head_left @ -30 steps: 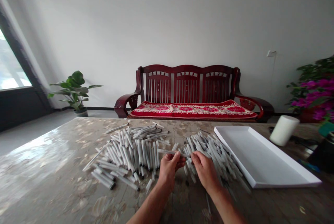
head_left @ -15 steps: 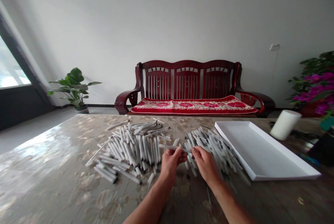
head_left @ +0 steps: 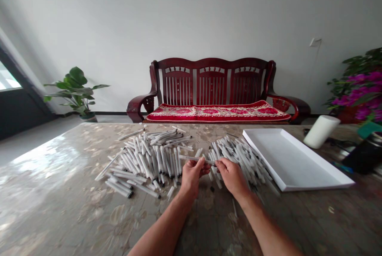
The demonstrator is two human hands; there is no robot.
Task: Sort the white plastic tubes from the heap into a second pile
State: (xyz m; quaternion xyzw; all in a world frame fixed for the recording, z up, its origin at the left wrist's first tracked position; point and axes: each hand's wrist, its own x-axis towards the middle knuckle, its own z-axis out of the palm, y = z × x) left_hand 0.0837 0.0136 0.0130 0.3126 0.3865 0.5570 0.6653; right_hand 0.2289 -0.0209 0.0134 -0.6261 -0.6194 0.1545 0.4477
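Note:
A slim whitish pen lies crosswise between my hands, just above the table. My left hand is closed round its middle, thumb on top. Fingertips of my right hand pinch its right end; whether a cap sits there is too small to tell. Left of my hands spreads a heap of whitish pens, several with black ends. Another pile of pens lies beyond and beside my right hand, which partly hides it. A small black piece rests on the table between my wrists.
A shallow white tray stands right of the right-hand pile. Past it are a white cylinder and a dark object at the table's right. Behind the patterned table stands a red wooden bench.
The camera view has shifted, so the scene sits slightly higher. Both hands keep their hold on the pen, with little visible change in their grip.

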